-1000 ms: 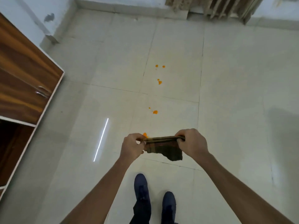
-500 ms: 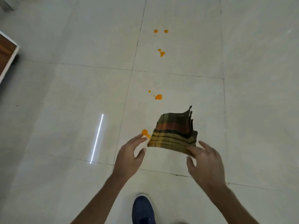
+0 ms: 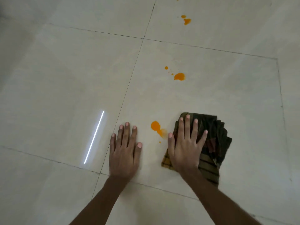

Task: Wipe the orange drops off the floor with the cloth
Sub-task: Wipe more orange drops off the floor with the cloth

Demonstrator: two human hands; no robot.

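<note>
Head view: right hand (image 3: 185, 148) lay flat, fingers spread, pressing the checked cloth (image 3: 211, 140) onto the floor (image 3: 65, 78). Left hand (image 3: 124, 151) flat, open, on bare tile. Nearest orange drop (image 3: 156, 126) sat between the hands, just beside the cloth; more orange drops (image 3: 179, 76) lay farther ahead.

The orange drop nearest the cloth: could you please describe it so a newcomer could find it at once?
Start at the two hands flat on the pale tiled floor. Between the left hand and the cloth under the right hand lies the nearest drop. Unlike the others farther ahead, it trails a smeared tail.
</note>
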